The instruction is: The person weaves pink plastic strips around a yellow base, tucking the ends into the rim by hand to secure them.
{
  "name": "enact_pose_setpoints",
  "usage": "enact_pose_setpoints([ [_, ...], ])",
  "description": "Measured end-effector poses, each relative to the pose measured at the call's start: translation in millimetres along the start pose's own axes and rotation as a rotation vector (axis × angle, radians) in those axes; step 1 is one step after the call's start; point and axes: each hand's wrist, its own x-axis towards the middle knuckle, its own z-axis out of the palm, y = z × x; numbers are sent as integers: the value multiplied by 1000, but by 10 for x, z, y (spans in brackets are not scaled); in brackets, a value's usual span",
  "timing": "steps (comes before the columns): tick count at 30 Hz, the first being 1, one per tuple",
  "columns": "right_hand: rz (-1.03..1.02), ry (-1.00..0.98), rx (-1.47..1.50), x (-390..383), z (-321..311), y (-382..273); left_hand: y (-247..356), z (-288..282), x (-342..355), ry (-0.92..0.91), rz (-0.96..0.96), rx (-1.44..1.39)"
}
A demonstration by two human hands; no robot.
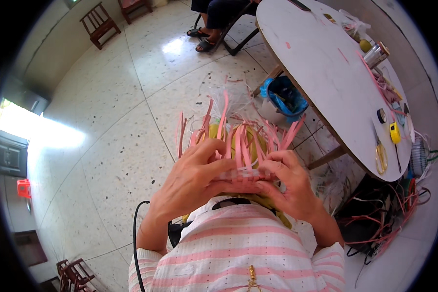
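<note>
A partly woven piece of pink and whitish flat strips (243, 178) lies across my lap, held between both hands. Long loose pink strip ends (241, 146) fan out from its far edge. My left hand (192, 175) grips its left side, with the fingers bent over the strips and the thumb along the woven band. On the right side, my right hand (291, 182) pinches the band between thumb and fingers. Olive-yellow cloth (214, 130) shows beneath the strips. My fingers hide parts of the weave.
At the right stands a white table (316, 63) with yellow-handled scissors (380, 155), a yellow tape measure (395, 132) and a black tape roll (381, 115). A blue-lined bin (265, 108) sits beside it. Strips spill over a black bag (370, 207). Ahead, a person (219, 19) sits.
</note>
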Motion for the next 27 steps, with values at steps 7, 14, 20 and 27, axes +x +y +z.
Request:
enact_pose_setpoints([
  [7, -26, 13, -19, -31, -8, -37, -19, 30, -55, -23, 16, -12],
  [14, -102, 68, -52, -51, -5, -42, 58, -14, -38, 20, 130, 124],
  [20, -108, 127, -107, -109, -154, -21, 70, 104, 2, 4, 87, 92],
  [27, 39, 372, -346, -238, -755, 221, 51, 101, -43, 172, -65, 106],
])
